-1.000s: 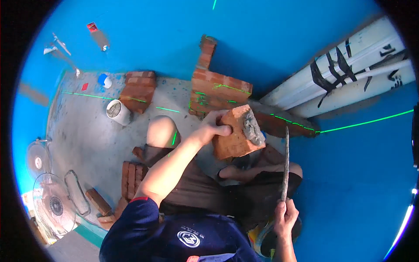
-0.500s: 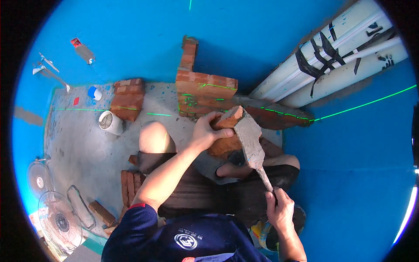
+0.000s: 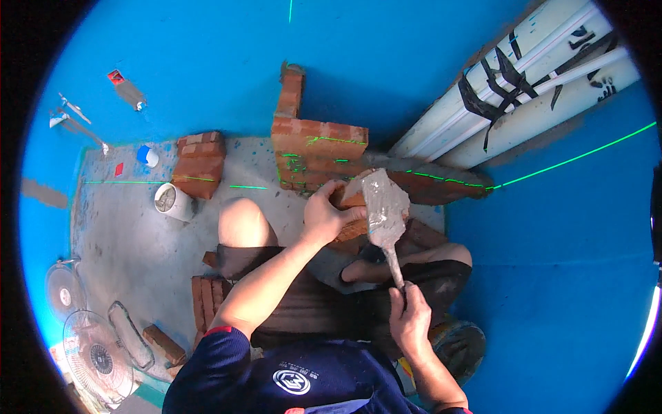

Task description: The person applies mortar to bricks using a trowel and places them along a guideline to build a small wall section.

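My left hand point(image 3: 324, 215) grips a reddish brick point(image 3: 352, 194), held up in front of the low brick wall point(image 3: 319, 155). In my right hand point(image 3: 411, 314) is the handle of a trowel point(image 3: 385, 205), its blade coated with grey mortar. The blade lies against the brick's right end and hides part of it. Another brick surface point(image 3: 350, 232) shows below my left hand, partly covered. The unfinished wall steps down to the right into a lower row of bricks point(image 3: 441, 185), with green laser lines across it.
Taped white pipes point(image 3: 514, 86) lean in the right corner. At left stand a brick stack point(image 3: 198, 165), a mortar-filled white container point(image 3: 172, 201) and a blue-and-white cup point(image 3: 147, 156). More bricks point(image 3: 209, 300) lie beside my leg; a fan point(image 3: 98, 355) stands lower left, a bucket point(image 3: 458, 348) lower right.
My right hand has moved left and slightly up, turning the trowel more upright so its blade covers more of the brick's right end. My left hand keeps its hold on the brick.
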Demonstrator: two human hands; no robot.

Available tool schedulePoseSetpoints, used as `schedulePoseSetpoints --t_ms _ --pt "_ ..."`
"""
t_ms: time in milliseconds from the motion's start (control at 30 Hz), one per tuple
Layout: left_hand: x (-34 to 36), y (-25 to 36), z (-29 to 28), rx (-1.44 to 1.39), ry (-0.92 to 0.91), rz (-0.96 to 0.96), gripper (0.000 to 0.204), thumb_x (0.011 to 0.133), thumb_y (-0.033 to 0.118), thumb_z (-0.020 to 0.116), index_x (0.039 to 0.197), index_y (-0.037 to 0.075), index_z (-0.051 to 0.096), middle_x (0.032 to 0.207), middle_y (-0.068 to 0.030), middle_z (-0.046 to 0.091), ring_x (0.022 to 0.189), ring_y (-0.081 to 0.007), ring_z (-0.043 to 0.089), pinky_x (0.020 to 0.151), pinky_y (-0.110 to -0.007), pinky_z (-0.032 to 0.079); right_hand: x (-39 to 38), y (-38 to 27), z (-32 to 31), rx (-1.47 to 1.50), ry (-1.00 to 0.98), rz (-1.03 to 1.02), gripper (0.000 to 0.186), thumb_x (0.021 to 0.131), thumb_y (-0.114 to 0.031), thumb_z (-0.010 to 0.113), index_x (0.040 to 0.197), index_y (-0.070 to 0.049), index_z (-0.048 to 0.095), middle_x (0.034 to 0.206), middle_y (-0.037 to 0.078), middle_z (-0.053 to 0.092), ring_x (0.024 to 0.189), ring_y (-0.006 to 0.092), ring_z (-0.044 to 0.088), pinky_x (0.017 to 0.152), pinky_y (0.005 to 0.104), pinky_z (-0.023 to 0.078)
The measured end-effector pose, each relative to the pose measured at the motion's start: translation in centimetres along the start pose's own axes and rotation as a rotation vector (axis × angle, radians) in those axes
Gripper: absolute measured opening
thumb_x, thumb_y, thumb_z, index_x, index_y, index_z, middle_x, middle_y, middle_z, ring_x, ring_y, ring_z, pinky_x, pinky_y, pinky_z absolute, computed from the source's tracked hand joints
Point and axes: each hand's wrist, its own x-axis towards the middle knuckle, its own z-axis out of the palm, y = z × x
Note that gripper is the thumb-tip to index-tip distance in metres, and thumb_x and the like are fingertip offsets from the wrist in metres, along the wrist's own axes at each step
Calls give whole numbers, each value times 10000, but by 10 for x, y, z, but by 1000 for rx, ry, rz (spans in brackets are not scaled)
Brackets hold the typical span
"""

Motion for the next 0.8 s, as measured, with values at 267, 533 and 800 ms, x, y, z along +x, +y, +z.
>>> schedulePoseSetpoints --t_ms 267,533,800 --pt "8 -12 -8 29 69 -12 567 636 291 870 1063 6 630 923 -129 700 831 -229 670 769 -327 509 -20 17 -29 -42 -178 -38 161 896 -132 628 923 19 579 730 206 557 648 358 567 603 372 473" --pt "16 12 -31 -393 -326 -16 599 587 250 891 1068 -3 640 977 -67 669 927 -157 596 871 -299 447 26 14 -95 -17 -95 25 373 950 -325 599 768 -7 531 625 -6 448 633 77 399 536 273 351" --pt "8 11 -34 -575 -492 -56 661 550 269 904 1083 -17 637 1009 -39 652 961 -144 573 889 -287 418 30 2 -90 234 -301 146 441 921 -390 625 730 -8 518 578 56 439 565 121 409 513 313 360"
